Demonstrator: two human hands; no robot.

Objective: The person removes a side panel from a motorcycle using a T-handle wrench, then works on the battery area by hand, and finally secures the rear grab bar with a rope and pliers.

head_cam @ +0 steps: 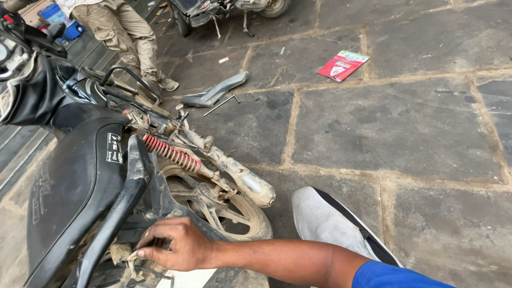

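Observation:
A dusty black motorcycle stands at the left, seen from behind, with its black seat (74, 181) and black grab rail (114, 213). My right hand (176, 246) reaches across from the lower right to the tail under the grab rail. Its fingers are curled and pinch a small pale part (133, 256) there. Just above the hand are the rear wheel (226, 216), the mud-caked exhaust muffler (240, 178) and the red coil shock absorber (170, 153). My knee in grey trousers (328, 224) is beside the wheel. My left hand is out of view.
On the stone-slab floor lie a grey plastic body panel (216, 90), a thin metal rod (221, 104) and a red packet (343, 65). Another person in khaki trousers (125, 32) stands at the top left. Part of a second vehicle (213, 10) is at the top.

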